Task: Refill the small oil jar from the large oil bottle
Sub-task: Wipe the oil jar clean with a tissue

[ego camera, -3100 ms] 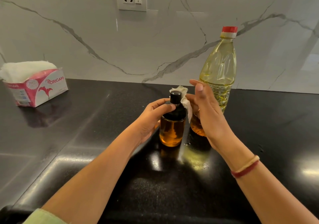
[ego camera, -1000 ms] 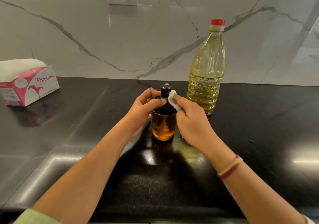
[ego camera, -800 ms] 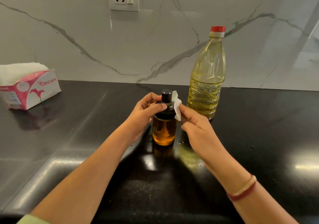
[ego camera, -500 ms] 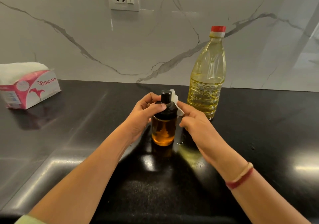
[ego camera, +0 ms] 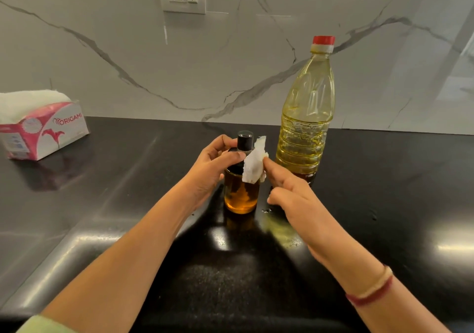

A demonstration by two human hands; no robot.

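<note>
Small oil jar [ego camera: 241, 191] stands capped on the black counter [ego camera: 102, 191], near the large oil bottle [ego camera: 306, 117], whose red cap [ego camera: 323, 40] is on. With the jar well filled, we judge the pouring done and the wipe-down in hand. Our left hand [ego camera: 213, 168] curls its fingers round the jar's dark shoulder, below the black cap [ego camera: 245, 140], steadying it. Our right hand [ego camera: 289, 199] lies stretched out, its forefinger pressing a tissue scrap [ego camera: 254, 164] to the jar's shoulder, with the thumb clear of it. Next we should wipe down the glass, then the oil specks [ego camera: 266, 211] beside the jar.
</note>
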